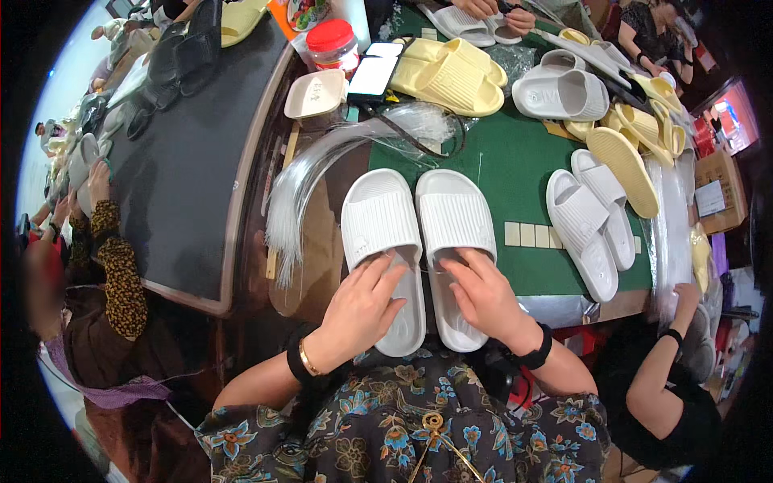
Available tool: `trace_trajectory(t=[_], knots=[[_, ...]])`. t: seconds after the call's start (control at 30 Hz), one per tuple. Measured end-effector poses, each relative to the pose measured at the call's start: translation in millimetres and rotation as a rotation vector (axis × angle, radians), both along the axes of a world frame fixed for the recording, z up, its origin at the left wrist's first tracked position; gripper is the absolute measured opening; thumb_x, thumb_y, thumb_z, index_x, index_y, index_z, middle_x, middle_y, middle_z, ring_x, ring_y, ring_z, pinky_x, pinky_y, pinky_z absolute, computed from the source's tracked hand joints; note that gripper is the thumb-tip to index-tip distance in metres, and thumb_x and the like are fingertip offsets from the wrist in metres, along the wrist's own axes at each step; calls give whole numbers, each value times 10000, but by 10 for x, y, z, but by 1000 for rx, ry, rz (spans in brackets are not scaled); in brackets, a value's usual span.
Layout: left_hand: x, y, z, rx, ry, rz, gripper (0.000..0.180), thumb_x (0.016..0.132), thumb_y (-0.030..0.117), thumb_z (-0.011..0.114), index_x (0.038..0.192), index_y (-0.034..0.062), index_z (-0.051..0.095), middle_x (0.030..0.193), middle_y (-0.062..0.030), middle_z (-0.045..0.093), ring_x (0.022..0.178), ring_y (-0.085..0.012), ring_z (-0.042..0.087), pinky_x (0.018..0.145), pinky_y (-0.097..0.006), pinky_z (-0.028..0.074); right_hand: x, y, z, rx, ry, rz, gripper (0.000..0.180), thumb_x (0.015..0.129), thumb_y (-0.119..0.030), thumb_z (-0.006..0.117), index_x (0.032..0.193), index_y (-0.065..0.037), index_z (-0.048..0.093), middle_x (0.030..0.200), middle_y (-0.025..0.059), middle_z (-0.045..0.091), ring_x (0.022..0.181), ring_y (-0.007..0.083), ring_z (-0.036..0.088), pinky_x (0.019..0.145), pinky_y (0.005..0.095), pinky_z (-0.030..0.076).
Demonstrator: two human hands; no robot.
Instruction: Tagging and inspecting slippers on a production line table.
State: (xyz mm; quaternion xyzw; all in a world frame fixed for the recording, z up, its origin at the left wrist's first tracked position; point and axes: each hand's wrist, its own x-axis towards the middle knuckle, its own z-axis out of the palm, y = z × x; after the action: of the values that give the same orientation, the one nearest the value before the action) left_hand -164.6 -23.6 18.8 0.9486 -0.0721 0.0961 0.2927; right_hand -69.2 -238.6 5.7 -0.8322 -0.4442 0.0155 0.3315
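Note:
A pair of white slide sandals with ribbed straps lies side by side before me, toes pointing away and heels at the table's near edge. My left hand (366,304) has its fingertips tucked at the strap opening of the left white slide sandal (378,217), its thumb over the footbed. At the right white slide sandal (457,217), my right hand (487,299) has its fingers curled into the strap opening in the same way. Both sets of fingertips are partly hidden by the straps. A bundle of clear plastic filaments (310,181) curves on the table, left of the pair.
Grey slides (592,229) lie to the right on the green table mat (515,282). Yellow slides (451,76), a phone (374,72), a plastic tub (316,95) and a red-lidded jar (330,47) stand beyond. Co-workers sit around; a dark table (185,177) adjoins at left.

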Motion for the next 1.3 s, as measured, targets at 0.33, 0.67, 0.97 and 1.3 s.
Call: trace_trajectory(t=[0.33,0.67,0.97,1.3], knots=[[-136,-20,-41,6,58,-60,396,772,67,683,1154,30,583,1051,-125,620,932,-290,619,770,-367,512,-43,-66,34,29,-56,31,349,754,-1,652,1100,-5,609,1121,149,596,964,324,604,833,404,501],[102,-97,-226,180,-42,2,472,803,101,654,1235,-31,515,1267,-199,509,1105,-342,528,942,-406,435,-86,89,-34,35,-38,56,340,770,0,638,1107,18,601,1174,183,574,1059,343,579,902,401,481],[7,-5,-211,121,-170,-71,410,789,43,624,1187,-32,557,1095,-152,587,956,-298,576,828,-367,485,-132,180,-30,-54,-25,55,362,780,-18,625,1131,56,582,1259,231,513,1124,358,558,957,401,463],[161,-155,-262,184,-123,58,403,784,59,621,1175,-22,564,1074,-130,586,902,-283,579,790,-378,489,-116,156,-1,32,-38,26,343,759,18,638,1102,14,609,1243,215,541,1100,354,572,942,400,473]])
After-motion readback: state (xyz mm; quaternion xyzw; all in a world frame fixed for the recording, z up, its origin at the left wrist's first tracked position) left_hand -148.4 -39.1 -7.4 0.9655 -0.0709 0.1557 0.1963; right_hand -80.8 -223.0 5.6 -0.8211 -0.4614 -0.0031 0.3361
